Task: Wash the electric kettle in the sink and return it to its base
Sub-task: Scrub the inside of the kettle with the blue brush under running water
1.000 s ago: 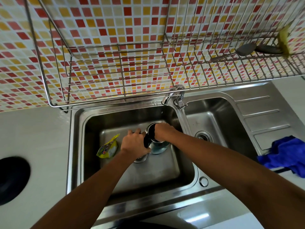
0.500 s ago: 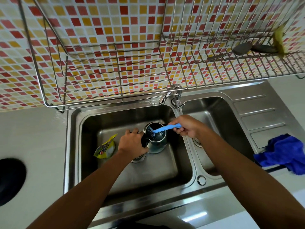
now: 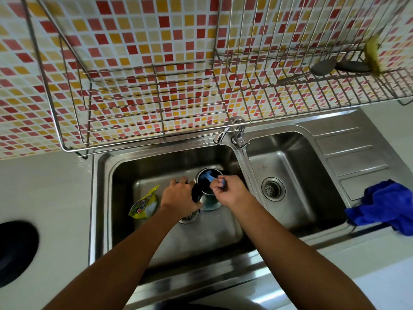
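Two steel basins [image 3: 214,238] sit in a pale counter [image 3: 51,193] under mosaic tiles [image 3: 138,52]. The left hand [image 3: 178,198] grips the kettle [image 3: 207,203] by its handle; the right hand [image 3: 230,191] pinches a blue brush [image 3: 209,176].

One head-worn wide-angle view, looking steeply down and slightly forward over a double steel sink [image 3: 96,198]. It is close: both forearms enter from the bottom edge and meet just above frame centre, where the left hand [image 3: 178,195] grips the electric kettle [image 3: 210,203] and the right hand [image 3: 230,191] pinches a blurred blue brush [image 3: 210,178]. The tiled wall [image 3: 134,30] and wire dish rack [image 3: 159,101] fill the upper half, bowed by the lens. A black disc [image 3: 15,249] is cut by the lower left edge, a blue cloth [image 3: 384,206] by the right edge.
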